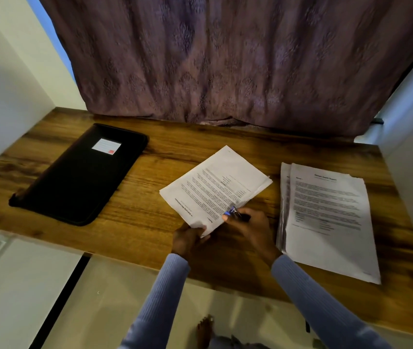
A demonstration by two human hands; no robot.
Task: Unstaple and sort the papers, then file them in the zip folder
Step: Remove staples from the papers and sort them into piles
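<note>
Two arms in pale blue knit sleeves

Both the left sleeve (160,295) and the right sleeve (318,301) are long, close-fitting and finely ribbed lengthwise, each ending in a snug cuff at the wrist; both hands are bare, ungloved.

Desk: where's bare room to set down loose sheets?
Bare wood between the black folder and the stapled papers, and along the curtain behind them. Crowded near the front edge: both hands, the staple remover, the paper stack.
</note>
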